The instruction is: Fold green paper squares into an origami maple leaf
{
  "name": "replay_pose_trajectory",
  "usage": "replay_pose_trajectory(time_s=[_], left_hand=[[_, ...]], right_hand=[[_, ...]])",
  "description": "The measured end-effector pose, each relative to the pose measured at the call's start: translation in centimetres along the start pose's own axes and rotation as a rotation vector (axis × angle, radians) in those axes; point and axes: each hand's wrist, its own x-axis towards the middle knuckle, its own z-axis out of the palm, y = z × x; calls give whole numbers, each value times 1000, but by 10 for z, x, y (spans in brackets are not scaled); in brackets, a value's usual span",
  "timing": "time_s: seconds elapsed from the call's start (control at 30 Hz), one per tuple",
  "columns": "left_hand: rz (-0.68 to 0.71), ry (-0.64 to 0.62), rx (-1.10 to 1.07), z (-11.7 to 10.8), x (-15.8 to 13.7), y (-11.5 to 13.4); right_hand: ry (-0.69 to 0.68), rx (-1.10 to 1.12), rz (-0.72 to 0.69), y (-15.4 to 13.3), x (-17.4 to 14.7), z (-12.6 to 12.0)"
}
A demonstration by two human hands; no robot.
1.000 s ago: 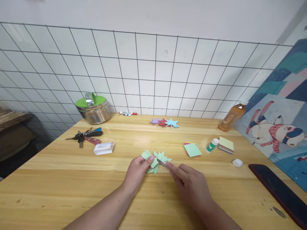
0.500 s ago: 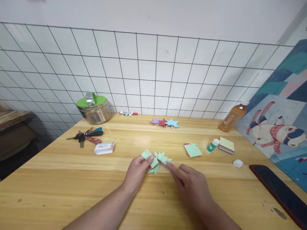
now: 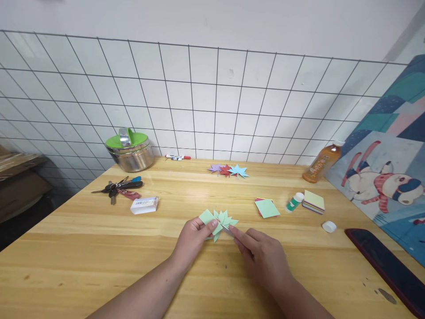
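Note:
My left hand [image 3: 194,237] pinches a light-green paper square [image 3: 207,217] between thumb and fingers, just left of the table's middle. Beside and partly under it is a pointed light-green paper leaf [image 3: 226,218], several of its tips fanning out. From the right, my right hand [image 3: 260,252] grips a small knife [image 3: 227,230], its grey blade angled to the left with the tip at the edge of the green paper. Fingers cover the knife's handle.
Three finished paper leaves, purple, red and blue [image 3: 238,171], lie by the wall. To the right are sticky notes [image 3: 267,208], a glue stick [image 3: 295,202], its cap [image 3: 329,227], a bottle [image 3: 322,164] and a phone [image 3: 381,266]. Keys [image 3: 114,188], a white box [image 3: 144,205] and a pot [image 3: 133,155] stand left.
My left hand and the green square have shifted slightly right. The knife's tip has moved a little right and nearer me, and less of the blade shows.

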Motion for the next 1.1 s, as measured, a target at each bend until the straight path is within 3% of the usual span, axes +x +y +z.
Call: replay_pose_trajectory(time_s=[0.5,0.73,1.1], left_hand=[[11,-9,100,1,-1,1],[38,-18,-84,0,-2,1],[17,0,-6,2,-2,4]], right_hand=[[-31,57,34,-4,-1,2],[-39,77,30,-3,-1,2],[1,-35,15,1,-1,0]])
